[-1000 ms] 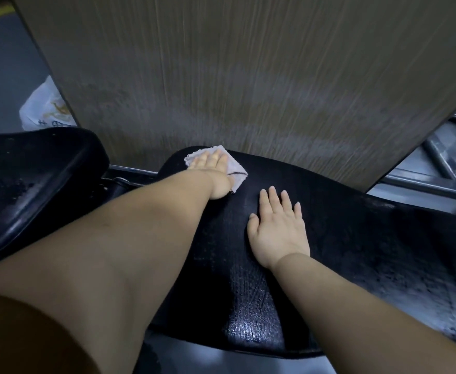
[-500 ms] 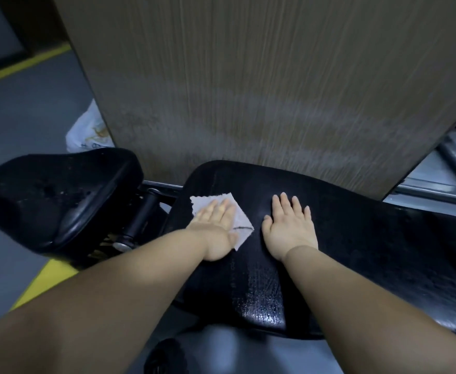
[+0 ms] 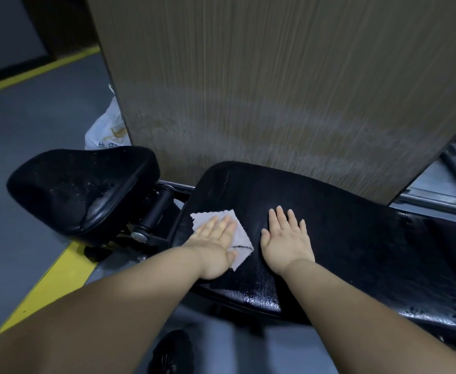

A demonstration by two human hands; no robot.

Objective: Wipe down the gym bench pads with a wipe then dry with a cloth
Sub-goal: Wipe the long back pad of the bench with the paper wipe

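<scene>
Bench pad is getting wiped: left hand, fingers flat & together, pressing wipe; right hand, fingers slightly apart, bracing.

- white plastic bag on the floor beside the wooden panel: some yellowish and dark printing (too blurred and too far hidden to read)
- no other readable text, labels or numbers

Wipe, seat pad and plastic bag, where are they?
wipe (image 3: 241,237), head view, bare right half.
seat pad (image 3: 81,184), head view, top middle.
plastic bag (image 3: 105,130), head view, white side.
</scene>
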